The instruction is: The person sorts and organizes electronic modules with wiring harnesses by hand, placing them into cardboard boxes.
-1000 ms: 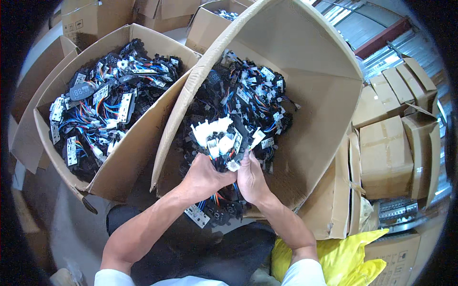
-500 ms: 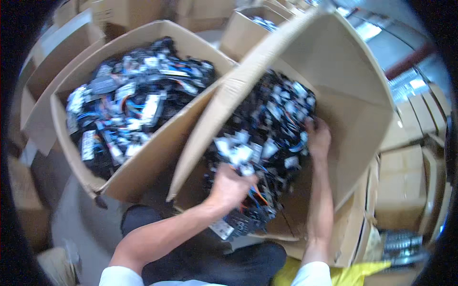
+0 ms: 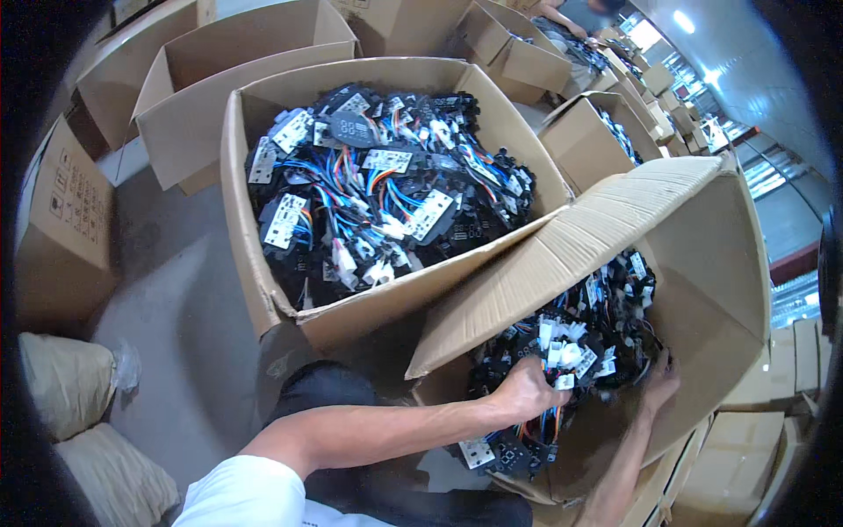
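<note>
My left hand (image 3: 529, 393) is closed round a bundle of wired circuit boards (image 3: 479, 453), its coloured leads and white plugs (image 3: 566, 356) sticking out on both sides of the fist. My right hand (image 3: 660, 383) is at the right edge of the pile of black boards and cables (image 3: 619, 299), its fingers curled against it; what they grip is hidden. Both hands are inside a tilted cardboard box (image 3: 702, 237) whose opening faces me. Left of it, an upright cardboard box (image 3: 369, 312) is heaped with similar boards, black panels and multicoloured cables.
A raised wall (image 3: 571, 246) of the tilted box rises between the two piles. Other cartons (image 3: 255, 57) stand behind, and a closed carton (image 3: 66, 228) is at the left. Stuffed sacks (image 3: 114, 474) lie at lower left. Another person (image 3: 580, 22) is at the far back.
My view has swung left, so the boxes and hands appear farther right and lower. My left hand still grips the wired boards, and my right hand stays by the pile's right edge.
</note>
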{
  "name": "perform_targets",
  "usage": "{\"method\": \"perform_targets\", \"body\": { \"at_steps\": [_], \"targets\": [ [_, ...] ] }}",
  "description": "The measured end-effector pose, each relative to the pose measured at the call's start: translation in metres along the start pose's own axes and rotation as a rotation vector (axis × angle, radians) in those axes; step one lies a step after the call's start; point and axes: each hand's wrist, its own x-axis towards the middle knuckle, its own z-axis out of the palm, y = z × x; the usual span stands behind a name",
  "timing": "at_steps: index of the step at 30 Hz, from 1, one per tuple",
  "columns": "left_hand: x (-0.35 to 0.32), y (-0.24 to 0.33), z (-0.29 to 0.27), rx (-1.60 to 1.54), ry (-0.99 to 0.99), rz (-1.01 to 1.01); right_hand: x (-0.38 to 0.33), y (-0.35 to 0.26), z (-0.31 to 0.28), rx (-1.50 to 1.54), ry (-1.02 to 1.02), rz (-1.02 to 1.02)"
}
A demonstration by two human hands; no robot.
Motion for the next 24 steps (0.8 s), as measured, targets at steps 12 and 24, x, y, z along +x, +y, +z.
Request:
{"method": "perform_targets", "body": {
  "at_steps": [12,24],
  "targets": [
    [-0.015,0.059,0.011,-0.024,-0.066,0.066,0.009,-0.047,-0.151,-0.026,-0.052,-0.129],
    [-0.016,0.058,-0.003,-0.348,-0.067,0.203,-0.067,-0.205,-0.152,0.15,-0.48,-0.195]
  ]
}}
